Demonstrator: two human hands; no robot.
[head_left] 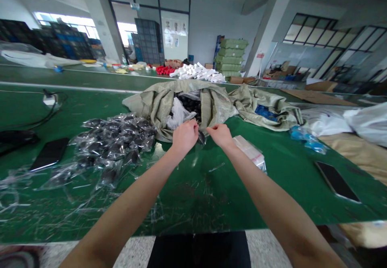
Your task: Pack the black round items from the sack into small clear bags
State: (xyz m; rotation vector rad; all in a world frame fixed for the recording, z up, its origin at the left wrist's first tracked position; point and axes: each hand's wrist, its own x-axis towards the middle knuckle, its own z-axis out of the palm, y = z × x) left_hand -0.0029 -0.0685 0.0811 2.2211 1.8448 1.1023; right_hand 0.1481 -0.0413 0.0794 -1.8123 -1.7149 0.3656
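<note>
A small clear plastic bag with a dark piece in it (201,138) hangs between my two hands, in front of the open woven sack. My left hand (185,135) is closed in a pinch at the bag's upper left edge. To its right, my right hand (221,135) also has thumb and finger pinched together, close to the bag; what is between those fingertips is too small to make out. Behind them the woven sack (157,102) gapes, showing black pieces (192,105) and a crumpled white plastic liner (177,114). A stack of flat clear bags (249,151) lies beside my right forearm.
Left of the sack is a heap of bagged dark pieces (111,139). Phones lie at left (50,153) and right (337,181). Thin plastic strips litter the green table (193,203). Another woven sack (272,102) with blue contents and small blue bagged items (308,139) sit at right.
</note>
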